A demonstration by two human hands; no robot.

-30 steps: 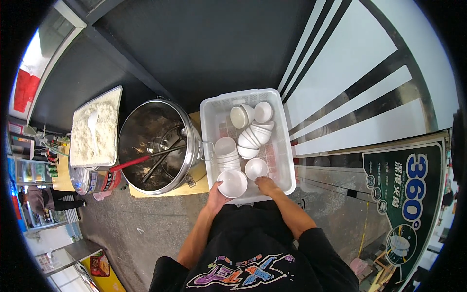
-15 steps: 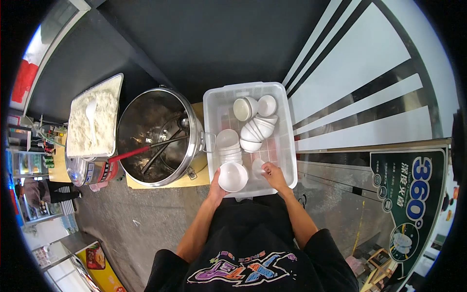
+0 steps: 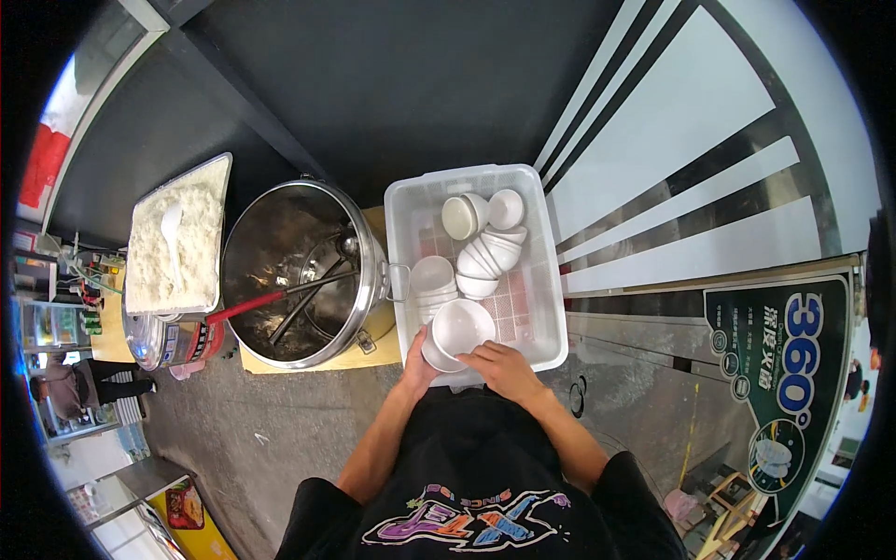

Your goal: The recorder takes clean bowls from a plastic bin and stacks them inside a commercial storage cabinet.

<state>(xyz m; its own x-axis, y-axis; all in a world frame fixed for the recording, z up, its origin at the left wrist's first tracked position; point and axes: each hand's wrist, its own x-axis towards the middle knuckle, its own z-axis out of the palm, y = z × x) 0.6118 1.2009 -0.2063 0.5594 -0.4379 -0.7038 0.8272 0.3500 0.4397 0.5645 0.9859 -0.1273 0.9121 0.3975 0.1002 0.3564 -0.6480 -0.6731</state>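
At the near side of a white plastic crate (image 3: 557,350), my left hand (image 3: 417,366) is closed on a white bowl (image 3: 437,356). My right hand (image 3: 506,371) grips the rim of a second white bowl (image 3: 464,327), its inside facing up. This second bowl overlaps the left one and partly covers it; whether it sits inside it I cannot tell. Just beyond, a short stack of white bowls (image 3: 432,276) stands at the crate's left. A leaning row of nested bowls (image 3: 491,261) lies to its right, with more loose bowls (image 3: 505,209) at the far end.
Left of the crate stands a large steel pot (image 3: 378,280) with ladles (image 3: 331,273) in it, one red-handled. Farther left is a tray of white rice-like food (image 3: 149,252) with a white paddle (image 3: 174,233). A dark wall (image 3: 401,84) rises behind. A person (image 3: 70,387) stands far left.
My right hand has moved left with a bowl from the crate, bringing it against the bowl in my left hand. The left hand stays nearly in place.
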